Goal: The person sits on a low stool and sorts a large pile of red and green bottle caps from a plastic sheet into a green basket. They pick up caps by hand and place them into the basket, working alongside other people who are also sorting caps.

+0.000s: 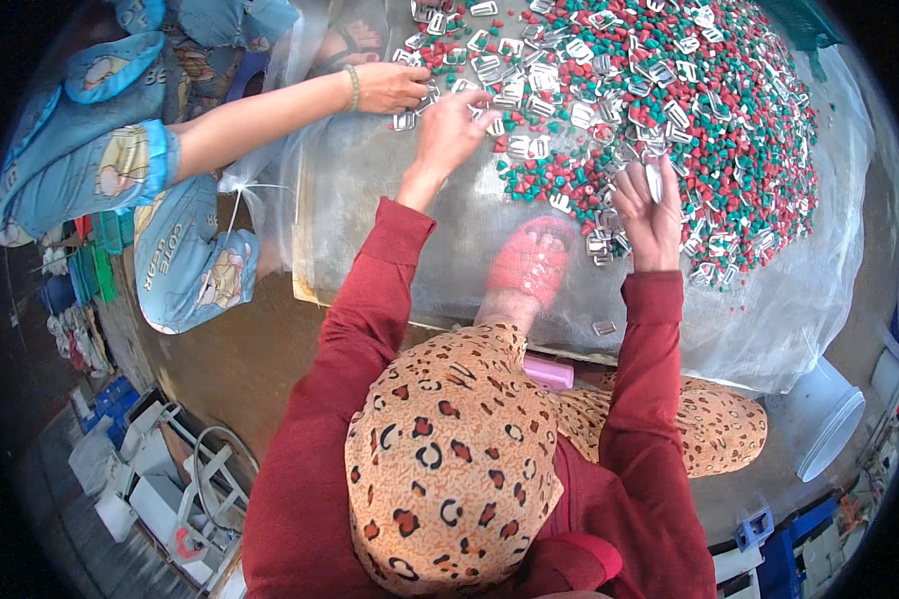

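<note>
A wide heap of small red and green cone-shaped pieces point(749, 130) is spread over a clear plastic sheet, with white slotted plastic buckles point(544, 78) mixed among them. My left hand point(451, 132) hovers at the heap's left edge beside several buckles. Its thumb and forefinger are apart, and I see nothing between them. My right hand point(651, 208) is raised over the near side of the heap, palm partly up. Its fingers are closed on a white buckle point(654, 183), seen nearly edge-on. Below it a few more buckles point(599, 245) lie at the heap's near edge.
From the left, a co-worker's hand point(392, 88) with a beaded bracelet touches buckles close to my left hand. My foot in a pink slipper point(531, 262) rests on the plastic sheet point(370, 240). A whitish bucket point(829, 424) stands at the right, and a green basket point(799, 22) at the far right.
</note>
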Available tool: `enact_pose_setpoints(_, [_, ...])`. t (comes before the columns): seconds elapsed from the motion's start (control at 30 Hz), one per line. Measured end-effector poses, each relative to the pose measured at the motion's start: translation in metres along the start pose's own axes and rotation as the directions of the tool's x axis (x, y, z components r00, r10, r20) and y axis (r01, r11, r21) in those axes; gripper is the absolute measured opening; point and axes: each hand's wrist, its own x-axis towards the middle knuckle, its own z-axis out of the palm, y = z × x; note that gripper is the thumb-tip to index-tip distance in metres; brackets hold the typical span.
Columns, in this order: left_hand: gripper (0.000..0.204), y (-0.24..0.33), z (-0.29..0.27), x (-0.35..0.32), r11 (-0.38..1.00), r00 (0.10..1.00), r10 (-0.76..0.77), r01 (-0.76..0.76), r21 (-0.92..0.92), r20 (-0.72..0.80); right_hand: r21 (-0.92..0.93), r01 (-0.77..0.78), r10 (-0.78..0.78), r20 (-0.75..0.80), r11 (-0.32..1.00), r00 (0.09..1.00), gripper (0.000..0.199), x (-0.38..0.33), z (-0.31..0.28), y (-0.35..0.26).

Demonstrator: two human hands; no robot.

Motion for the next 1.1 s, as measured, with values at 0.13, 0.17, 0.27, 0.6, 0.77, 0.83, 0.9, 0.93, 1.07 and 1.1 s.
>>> enact_pose_setpoints(0.13, [0.027, -0.029, -0.009, 0.002, 0.984, 0.985, -0.173, 0.171, 0.037, 0.030, 0.134, 0.021, -0.059, 0.292, 0.991, 0.954, 0.019, -0.028, 0.005, -0.012])
enact_pose_setpoints(0.17, [0.027, -0.028, -0.008, 0.002, 0.990, 0.994, -0.109, 0.106, 0.096, 0.023, 0.075, 0.008, -0.028, 0.261, 0.997, 0.965, 0.017, -0.030, 0.005, -0.017])
enact_pose_setpoints(0.27, [0.031, -0.023, 0.005, 0.001, 0.985, 0.998, 0.049, -0.055, 0.164, 0.037, -0.101, 0.005, 0.007, 0.125, 0.995, 0.992, 0.024, -0.035, 0.001, -0.027])
enact_pose_setpoints(0.6, [0.034, -0.013, 0.006, 0.032, 0.983, 0.998, -0.069, 0.068, 0.168, 0.002, -0.056, -0.078, 0.082, 0.075, 0.995, 0.994, 0.018, -0.042, -0.008, -0.016])
enact_pose_setpoints(0.77, [0.036, -0.014, 0.019, 0.061, 0.970, 0.982, 0.172, -0.183, 0.160, 0.077, -0.101, -0.149, 0.156, 0.056, 0.984, 0.986, 0.018, -0.026, -0.001, -0.006])
enact_pose_setpoints(0.83, [0.030, -0.013, 0.010, 0.074, 0.984, 0.998, 0.032, -0.042, 0.171, 0.059, -0.108, -0.172, 0.180, 0.065, 0.979, 0.982, 0.017, -0.022, 0.007, 0.000])
enact_pose_setpoints(0.9, [0.026, -0.017, -0.002, 0.087, 0.988, 0.994, -0.106, 0.107, 0.109, -0.016, -0.142, -0.160, 0.169, 0.057, 0.977, 0.984, 0.019, -0.020, 0.012, 0.001])
enact_pose_setpoints(0.93, [0.024, -0.011, -0.014, 0.089, 0.977, 0.989, -0.145, 0.137, 0.163, 0.042, -0.146, -0.153, 0.164, 0.063, 0.977, 0.984, 0.020, -0.021, 0.014, 0.001])
enact_pose_setpoints(1.07, [0.030, -0.017, -0.009, 0.086, 0.980, 0.985, 0.090, -0.114, 0.162, 0.148, -0.158, -0.115, 0.117, 0.004, 0.981, 0.993, 0.027, -0.031, 0.018, 0.001])
enact_pose_setpoints(1.1, [0.031, -0.016, -0.003, 0.087, 0.979, 0.985, 0.079, -0.106, 0.174, 0.154, -0.145, -0.124, 0.126, 0.002, 0.982, 0.992, 0.029, -0.032, 0.015, 0.002])
